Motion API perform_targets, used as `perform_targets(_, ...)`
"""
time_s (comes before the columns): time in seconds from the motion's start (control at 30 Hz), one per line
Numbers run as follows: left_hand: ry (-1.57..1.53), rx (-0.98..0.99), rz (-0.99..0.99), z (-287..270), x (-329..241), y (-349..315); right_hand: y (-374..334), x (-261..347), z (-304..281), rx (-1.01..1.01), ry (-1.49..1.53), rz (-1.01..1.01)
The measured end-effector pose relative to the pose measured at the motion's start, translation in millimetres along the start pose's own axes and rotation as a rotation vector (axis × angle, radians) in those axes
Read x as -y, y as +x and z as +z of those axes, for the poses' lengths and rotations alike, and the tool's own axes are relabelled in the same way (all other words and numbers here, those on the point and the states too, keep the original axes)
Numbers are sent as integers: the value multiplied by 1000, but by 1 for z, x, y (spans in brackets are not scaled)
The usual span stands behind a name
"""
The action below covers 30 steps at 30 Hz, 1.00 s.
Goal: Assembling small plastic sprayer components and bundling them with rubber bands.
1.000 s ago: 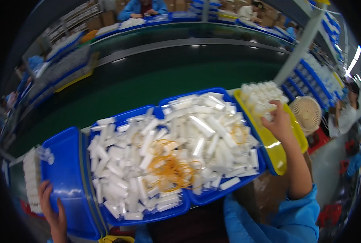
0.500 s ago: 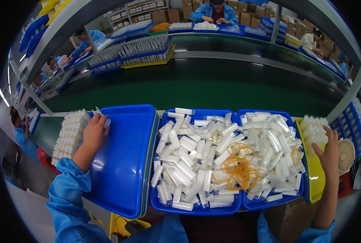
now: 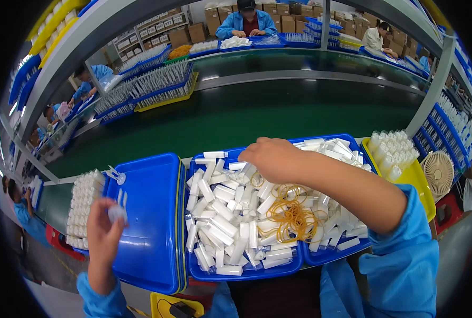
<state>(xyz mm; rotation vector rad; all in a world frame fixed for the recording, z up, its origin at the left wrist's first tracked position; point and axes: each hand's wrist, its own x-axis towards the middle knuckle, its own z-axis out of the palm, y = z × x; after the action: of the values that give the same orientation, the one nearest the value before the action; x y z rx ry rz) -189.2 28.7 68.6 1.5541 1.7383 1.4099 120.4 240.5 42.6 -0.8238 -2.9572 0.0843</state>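
In my left hand (image 3: 102, 233) is a small translucent round plastic piece (image 3: 117, 214), pinched between thumb and fingers above the blue tray (image 3: 151, 238). At that tray's far-left corner lies a white pronged piece with a clear round base (image 3: 115, 175), and two slim white strips (image 3: 122, 197) rest nearby. My right hand (image 3: 273, 159) reaches across to the far side of the middle blue tray, over a heap of white tubes in clear sleeves (image 3: 223, 225). Its back faces me, so the fingertips are hidden. Orange rubber bands (image 3: 291, 214) lie on the heap near my right forearm.
White cups stand in rows (image 3: 85, 204) left of the blue tray. On the right, a yellow tray (image 3: 419, 185) holds clear cups (image 3: 392, 151), with a beige fan (image 3: 437, 172) beside it. Beyond runs a green conveyor belt (image 3: 236, 111), with several people working past it.
My right hand has moved left from the yellow tray to the middle tray. My left hand has come nearer with a round piece; the pronged piece now lies on the blue tray.
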Motion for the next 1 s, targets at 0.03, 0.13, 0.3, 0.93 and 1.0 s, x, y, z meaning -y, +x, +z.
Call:
perform_targets(0.03,-61,16,-11,2,-14,-19,12,-7,5,69,-55,-19)
perform_targets(0.13,-261,-3,98,15,-41,-82,35,-14,17,226,-56,-65)
perform_targets(0.3,-651,-103,-33,69,-36,-123,43,-9,12,321,-26,-48)
perform_targets(0.93,-904,55,-10,145,-14,-94,27,-16,0,40,6,-300)
perform_targets(1.0,-859,27,-6,148,-14,-96,7,6,-9,-85,207,-213)
